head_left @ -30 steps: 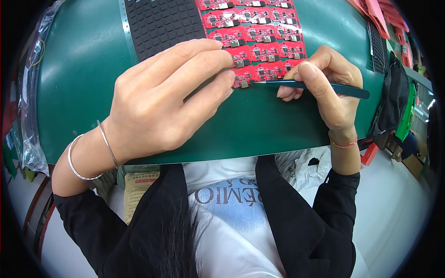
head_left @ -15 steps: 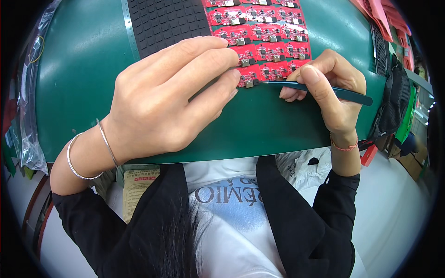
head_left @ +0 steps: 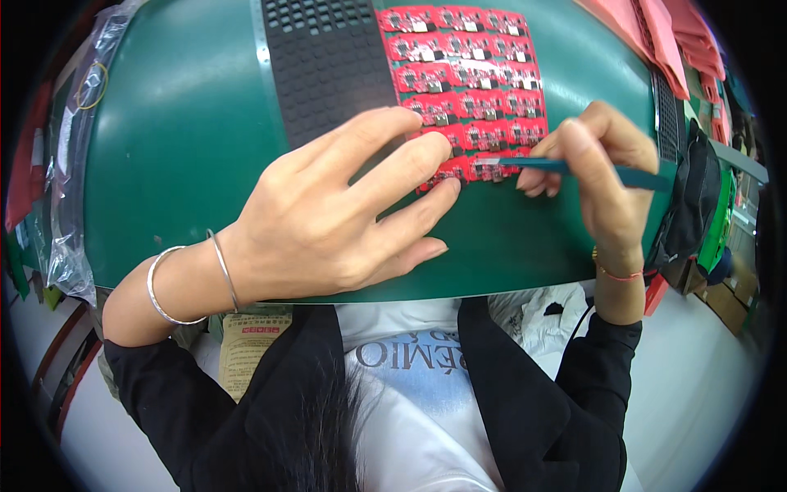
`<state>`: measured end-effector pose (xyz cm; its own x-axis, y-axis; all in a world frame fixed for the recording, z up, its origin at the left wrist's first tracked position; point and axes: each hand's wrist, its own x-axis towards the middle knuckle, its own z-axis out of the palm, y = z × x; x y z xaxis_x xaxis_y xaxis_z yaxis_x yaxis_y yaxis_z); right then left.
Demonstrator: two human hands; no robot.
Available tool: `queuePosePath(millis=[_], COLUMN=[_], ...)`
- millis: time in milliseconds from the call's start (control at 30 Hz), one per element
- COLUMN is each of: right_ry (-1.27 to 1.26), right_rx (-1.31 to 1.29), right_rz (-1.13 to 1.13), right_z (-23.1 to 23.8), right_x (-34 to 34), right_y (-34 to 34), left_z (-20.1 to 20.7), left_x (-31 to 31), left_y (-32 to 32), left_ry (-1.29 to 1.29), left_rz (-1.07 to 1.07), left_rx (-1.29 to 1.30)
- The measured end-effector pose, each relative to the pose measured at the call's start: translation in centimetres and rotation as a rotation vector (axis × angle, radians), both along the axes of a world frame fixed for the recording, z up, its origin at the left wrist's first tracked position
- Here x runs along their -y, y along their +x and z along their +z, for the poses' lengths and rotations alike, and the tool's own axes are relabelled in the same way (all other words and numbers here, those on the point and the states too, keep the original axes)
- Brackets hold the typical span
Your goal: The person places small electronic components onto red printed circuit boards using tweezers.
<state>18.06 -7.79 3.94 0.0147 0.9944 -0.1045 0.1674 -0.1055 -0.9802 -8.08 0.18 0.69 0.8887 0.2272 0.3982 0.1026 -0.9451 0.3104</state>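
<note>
Rows of small red circuit boards (head_left: 484, 105) lie close together on the green tabletop, each carrying black chips and a silvery connector. My left hand (head_left: 324, 209) spreads its fingers over the lower left boards, its fingertips resting on or just above them and hiding part of them. In my right hand (head_left: 602, 176) is a pair of dark teal tweezers (head_left: 545, 166), pinched between thumb and fingers. The tweezers' tips reach over the middle board of the nearest row. Whether they grip anything there is too small and blurred to tell.
A black tray (head_left: 332, 82) with a grid of small pockets stands left of the boards. Pink bags (head_left: 656, 41) lie at the far right, near a black mesh bag (head_left: 689, 197). Clear plastic wrapping (head_left: 70, 221) hangs along the table's left edge.
The tweezers have shifted from the left board of the nearest row to the middle one. My left hand has slid right along the boards. The whole view has shifted slightly.
</note>
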Motion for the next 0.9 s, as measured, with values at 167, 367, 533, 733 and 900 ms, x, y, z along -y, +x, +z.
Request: queuePosePath(millis=[167, 367, 533, 733, 900], right_ry=[0.277, 0.014, -0.028, -0.016, 0.0], right_rx=[0.204, -0.074, -0.111, -0.069, -0.037], right_rz=[0.125, 0.1, 0.027, 0.014, 0.009], right_z=[0.5, -0.6, -1.3, -1.6, -1.5], right_x=[-6.5, -12.1, -12.2, -12.3, -12.1], right_y=[-1.4, -6.9, -7.4, -7.8, -7.8], left_z=[0.2, -0.9, -0.8, -0.9, -1.0], left_x=[-2.1, -2.7, -2.9, -3.1, -3.1], left_y=[-1.0, -1.6, -1.8, -1.9, -1.8], left_ry=[0.128, 0.18, 0.15, 0.124, 0.127], left_rz=[0.336, 0.404, 0.386, 0.382, 0.374], left_rx=[0.057, 0.037, 0.033, 0.043, 0.051])
